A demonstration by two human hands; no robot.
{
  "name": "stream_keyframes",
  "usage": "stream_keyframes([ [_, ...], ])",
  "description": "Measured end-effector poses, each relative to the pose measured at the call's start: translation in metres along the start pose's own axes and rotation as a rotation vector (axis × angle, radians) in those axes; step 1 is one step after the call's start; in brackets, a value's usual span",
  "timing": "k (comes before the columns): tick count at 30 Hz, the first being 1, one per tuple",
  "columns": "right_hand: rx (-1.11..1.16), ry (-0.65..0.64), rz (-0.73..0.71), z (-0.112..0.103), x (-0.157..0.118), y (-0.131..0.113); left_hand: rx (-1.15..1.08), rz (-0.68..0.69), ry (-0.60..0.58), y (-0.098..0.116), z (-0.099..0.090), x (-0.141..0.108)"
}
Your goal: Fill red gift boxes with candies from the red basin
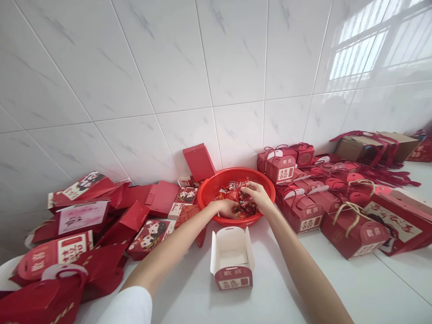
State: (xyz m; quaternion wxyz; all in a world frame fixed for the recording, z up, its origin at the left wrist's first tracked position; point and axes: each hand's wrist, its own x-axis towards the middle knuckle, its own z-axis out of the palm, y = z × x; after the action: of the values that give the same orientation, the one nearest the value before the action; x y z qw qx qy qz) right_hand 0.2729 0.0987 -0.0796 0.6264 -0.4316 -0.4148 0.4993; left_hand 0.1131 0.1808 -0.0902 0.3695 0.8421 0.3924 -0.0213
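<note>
A red plastic basket (202,198) stands by the wall with wrapped candies (232,194) in it. Both my hands reach inside. My left hand (228,208) is low among the candies, fingers curled inward; what they hold is hidden. On the right, my right hand (258,196) has thumb and fingers pinched together on a small red-wrapped candy above the pile. Between my forearms sits an open red gift box (233,278), its white inside facing up and its flaps standing. No contents show in it.
Red flat and folded boxes (148,234) lie heaped on the left. Closed red gift boxes (302,211) with cord handles crowd the right, with brown cartons (357,148) behind them. A red box (199,162) leans against the tiled wall (175,67).
</note>
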Motion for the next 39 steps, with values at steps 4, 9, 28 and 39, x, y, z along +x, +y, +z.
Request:
stream_keyframes([
  [4, -0.003, 0.019, -0.020, 0.000, -0.001, -0.001, -0.094, 0.053, -0.003, 0.002, 0.003, 0.003],
  [9, 0.003, 0.055, -0.026, 0.000, -0.001, -0.003, -0.303, 0.139, 0.124, 0.006, 0.002, 0.003],
  [28, 0.061, 0.042, -0.016, 0.000, 0.001, -0.002, -1.096, 0.106, 0.291, 0.014, -0.016, -0.006],
  [39, 0.130, -0.048, 0.064, -0.003, 0.002, -0.002, -1.099, 0.169, 0.310, 0.015, -0.014, -0.006],
])
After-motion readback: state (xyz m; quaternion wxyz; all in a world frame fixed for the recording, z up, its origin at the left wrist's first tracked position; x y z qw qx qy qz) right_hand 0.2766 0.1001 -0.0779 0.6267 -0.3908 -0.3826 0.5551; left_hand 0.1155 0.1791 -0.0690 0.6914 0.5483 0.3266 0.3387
